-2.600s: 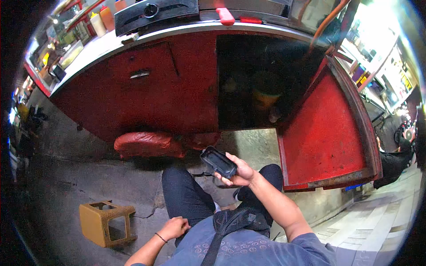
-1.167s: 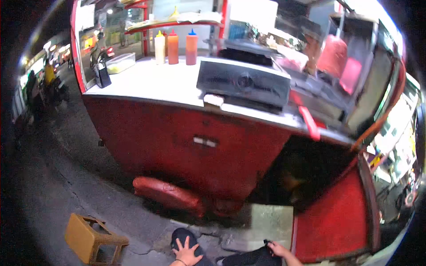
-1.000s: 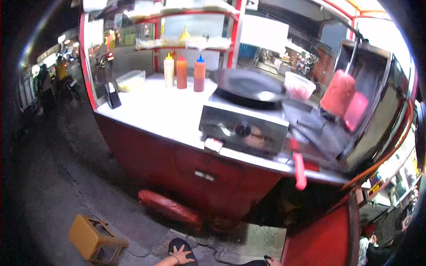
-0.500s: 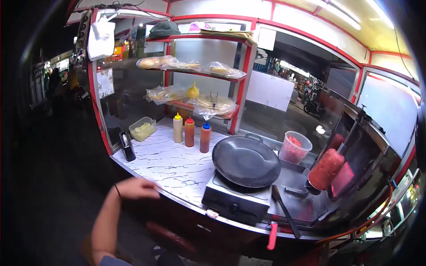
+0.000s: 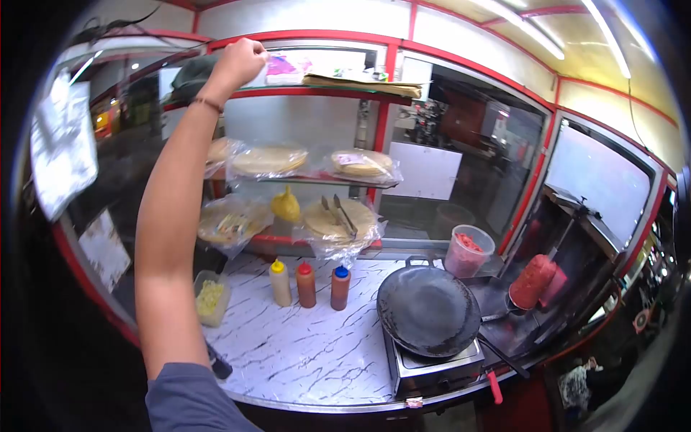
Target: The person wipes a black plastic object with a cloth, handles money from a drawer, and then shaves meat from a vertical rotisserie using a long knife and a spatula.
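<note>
My left hand (image 5: 243, 61) is raised to the top shelf (image 5: 266, 91), its fingers curled closed; what they hold, if anything, is hidden. Just left of it lies a dark green cloth item (image 5: 193, 76), and to its right a pink and white packet (image 5: 286, 66). A stack of brown paper (image 5: 360, 85) lies farther right on that shelf. My right hand is out of view. Below, bagged flatbreads (image 5: 269, 160) rest on the middle shelf, and metal tongs (image 5: 340, 214) lie on more flatbreads (image 5: 322, 220) lower down.
Three sauce bottles (image 5: 306, 285) stand on the marbled counter (image 5: 302, 360), beside a tub of shredded greens (image 5: 211, 299). A black pan (image 5: 430, 311) sits on the stove (image 5: 439, 373). Right of it are a red-filled bucket (image 5: 468, 250), a meat spit (image 5: 533, 281) and a red-handled knife (image 5: 494, 387).
My left hand has risen from beside the counter's front edge to the top shelf, its fingers now curled. The view has tilted and moved closer to the shelves.
</note>
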Demonstrator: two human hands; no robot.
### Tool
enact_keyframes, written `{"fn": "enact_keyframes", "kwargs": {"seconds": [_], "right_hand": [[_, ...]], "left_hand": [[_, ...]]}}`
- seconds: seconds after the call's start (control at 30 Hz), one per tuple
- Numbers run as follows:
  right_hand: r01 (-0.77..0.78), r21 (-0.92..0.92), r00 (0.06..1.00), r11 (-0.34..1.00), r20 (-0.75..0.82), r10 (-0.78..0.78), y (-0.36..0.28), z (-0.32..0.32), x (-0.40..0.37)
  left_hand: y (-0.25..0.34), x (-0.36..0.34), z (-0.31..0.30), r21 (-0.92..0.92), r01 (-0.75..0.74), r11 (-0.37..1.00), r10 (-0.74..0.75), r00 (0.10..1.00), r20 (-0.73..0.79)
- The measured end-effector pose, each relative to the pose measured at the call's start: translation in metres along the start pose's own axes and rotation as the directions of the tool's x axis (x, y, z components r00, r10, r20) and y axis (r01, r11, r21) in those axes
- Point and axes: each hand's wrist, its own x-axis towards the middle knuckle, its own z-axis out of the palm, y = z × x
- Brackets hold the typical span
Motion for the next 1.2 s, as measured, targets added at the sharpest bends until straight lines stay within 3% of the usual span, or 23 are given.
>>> {"fn": "enact_keyframes", "kwargs": {"seconds": [0.13, 0.23, 0.3, 0.37, 0.43, 0.47, 0.5, 0.57, 0.6, 0.63, 0.67, 0.7, 0.73, 0.8, 0.83, 0.87, 0.9, 0.93, 1.0, 1.03, 1.07, 1.13, 1.2], "right_hand": [[-0.062, 0.078, 0.995, 0.995, -0.072, 0.067, -0.017, 0.008, -0.024], [-0.118, 0.118, 0.986, 0.986, -0.104, 0.130, -0.012, 0.015, -0.039], [-0.156, 0.131, 0.980, 0.979, -0.107, 0.171, -0.005, 0.022, -0.048], [-0.184, 0.142, 0.975, 0.973, -0.101, 0.200, 0.002, 0.026, -0.052], [-0.209, 0.147, 0.970, 0.967, -0.096, 0.225, 0.007, 0.029, -0.053], [-0.220, 0.149, 0.967, 0.964, -0.094, 0.235, 0.009, 0.031, -0.055], [-0.228, 0.144, 0.966, 0.963, -0.092, 0.242, 0.011, 0.032, -0.056], [-0.236, 0.140, 0.964, 0.962, -0.088, 0.249, 0.012, 0.031, -0.054], [-0.237, 0.140, 0.965, 0.961, -0.085, 0.250, 0.011, 0.032, -0.054], [-0.237, 0.137, 0.965, 0.962, -0.083, 0.249, 0.010, 0.032, -0.053], [-0.235, 0.133, 0.966, 0.963, -0.082, 0.246, 0.010, 0.032, -0.051], [-0.232, 0.132, 0.967, 0.964, -0.080, 0.243, 0.010, 0.031, -0.049], [-0.227, 0.130, 0.968, 0.965, -0.083, 0.239, 0.010, 0.031, -0.048], [-0.220, 0.126, 0.969, 0.967, -0.082, 0.231, 0.009, 0.029, -0.043], [-0.216, 0.127, 0.970, 0.968, -0.083, 0.228, 0.008, 0.028, -0.041], [-0.213, 0.125, 0.971, 0.969, -0.084, 0.224, 0.007, 0.027, -0.040], [-0.209, 0.123, 0.972, 0.970, -0.083, 0.220, 0.007, 0.027, -0.040], [-0.207, 0.128, 0.972, 0.970, -0.083, 0.219, 0.007, 0.028, -0.040], [-0.206, 0.138, 0.972, 0.969, -0.081, 0.219, 0.007, 0.030, -0.041], [-0.208, 0.142, 0.972, 0.968, -0.082, 0.221, 0.009, 0.032, -0.043], [-0.209, 0.146, 0.971, 0.967, -0.085, 0.223, 0.010, 0.032, -0.043], [-0.210, 0.153, 0.970, 0.966, -0.090, 0.225, 0.012, 0.033, -0.046], [-0.211, 0.163, 0.969, 0.964, -0.095, 0.228, 0.015, 0.035, -0.049]], "left_hand": [[-0.050, 0.113, 0.074, 0.147, 0.227, 0.963, -0.229, 0.973, -0.002], [-0.031, 0.119, 0.105, 0.290, 0.396, 0.871, -0.435, 0.897, 0.081], [-0.063, 0.140, 0.144, 0.243, 0.455, 0.856, -0.458, 0.888, -0.050], [-0.064, 0.144, 0.127, 0.055, 0.309, 0.950, -0.302, 0.947, -0.105], [-0.079, 0.161, 0.117, -0.033, 0.182, 0.983, -0.182, 0.917, -0.356], [-0.094, 0.182, 0.120, -0.373, 0.139, 0.917, -0.257, 0.923, -0.288], [-0.096, 0.187, 0.116, -0.667, 0.106, 0.737, -0.311, 0.930, -0.195], [-0.088, 0.190, 0.094, -0.957, 0.062, 0.284, -0.310, 0.950, -0.031], [-0.110, 0.200, 0.086, -0.953, 0.064, 0.295, -0.311, 0.950, -0.033], [-0.144, 0.219, 0.077, -0.993, -0.001, -0.119, -0.060, 0.998, 0.006], [-0.151, 0.225, 0.066, -0.947, -0.007, -0.322, 0.067, 0.997, -0.031], [-0.157, 0.229, 0.054, -0.862, 0.041, -0.506, 0.193, 0.979, -0.067], [-0.146, 0.214, 0.040, -0.853, 0.077, -0.516, 0.219, 0.975, -0.044], [-0.108, 0.178, 0.022, -0.850, 0.107, -0.516, 0.245, 0.969, -0.027], [-0.078, 0.157, 0.021, -0.992, 0.099, -0.081, 0.195, 0.977, 0.081], [-0.065, 0.145, 0.024, -0.923, 0.109, 0.369, 0.097, 0.983, 0.155], [-0.100, 0.172, 0.059, -0.753, 0.139, 0.643, 0.060, 0.971, 0.231], [-0.093, 0.176, 0.071, -0.125, -0.069, 0.990, 0.106, 0.941, 0.321], [-0.098, 0.179, 0.099, -0.096, -0.090, 0.991, 0.115, 0.951, 0.289], [-0.089, 0.181, 0.101, 0.288, -0.120, 0.950, 0.075, 0.984, 0.161], [-0.085, 0.186, 0.092, 0.200, -0.083, 0.976, 0.112, 0.984, -0.140], [-0.063, 0.184, 0.053, 0.075, -0.059, 0.995, 0.092, 0.794, -0.600], [-0.039, 0.165, 0.007, -0.014, -0.118, 0.993, 0.060, 0.598, -0.800]]}}
